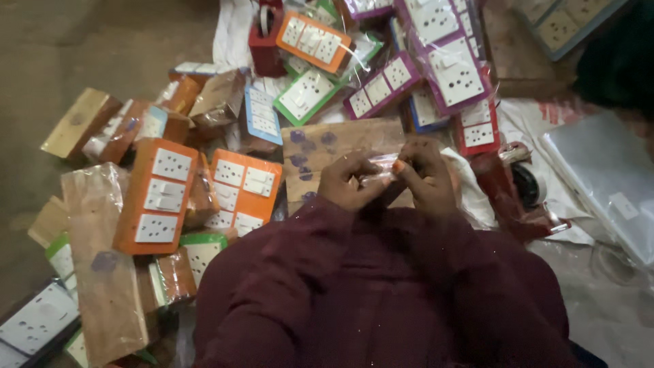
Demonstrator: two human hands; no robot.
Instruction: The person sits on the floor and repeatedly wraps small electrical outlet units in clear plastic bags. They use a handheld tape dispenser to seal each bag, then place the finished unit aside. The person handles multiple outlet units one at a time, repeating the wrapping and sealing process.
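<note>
My left hand and my right hand meet in front of me, both pinching a strip of clear tape or plastic film stretched between them. Under the hands lies a wooden switchboard box turned back side up, wrapped in clear plastic, with purple marks on the wood. My maroon sleeves fill the lower part of the view. A white cloth lies just right of my right hand.
Many wrapped switchboards lie around on the floor: orange ones at left, purple and green ones behind. A red tape dispenser stands at the back, another red one at right. Clear plastic sheets lie far right.
</note>
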